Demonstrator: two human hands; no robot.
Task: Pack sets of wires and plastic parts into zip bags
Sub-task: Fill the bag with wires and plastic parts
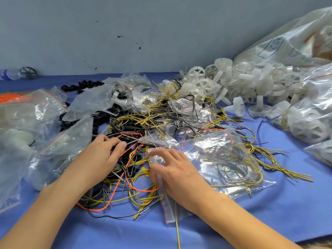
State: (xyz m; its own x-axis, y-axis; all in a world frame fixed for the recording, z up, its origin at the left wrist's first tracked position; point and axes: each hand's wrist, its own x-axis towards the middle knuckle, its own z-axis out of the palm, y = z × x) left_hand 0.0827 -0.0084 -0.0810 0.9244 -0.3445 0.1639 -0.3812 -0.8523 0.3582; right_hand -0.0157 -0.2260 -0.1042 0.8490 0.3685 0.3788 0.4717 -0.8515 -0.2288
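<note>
A tangle of yellow, black and orange wires (143, 123) covers the middle of the blue table (269, 212). My left hand (102, 155) lies on the tangle, its fingertips pinching a grey wire (133, 141) near an orange wire (129, 164). My right hand (172, 173) rests on a clear zip bag (224, 162) that holds yellow and grey wires, with the thumb at the bag's open red-striped edge. White plastic wheels (206, 83) are heaped at the back right. Black plastic parts (80, 87) lie at the back left.
Several clear zip bags (45, 123) with parts are piled at the left. Large filled plastic bags (296, 47) lean against the wall at the right. A plastic bottle (9, 74) lies at the far left back. The grey wall stands close behind.
</note>
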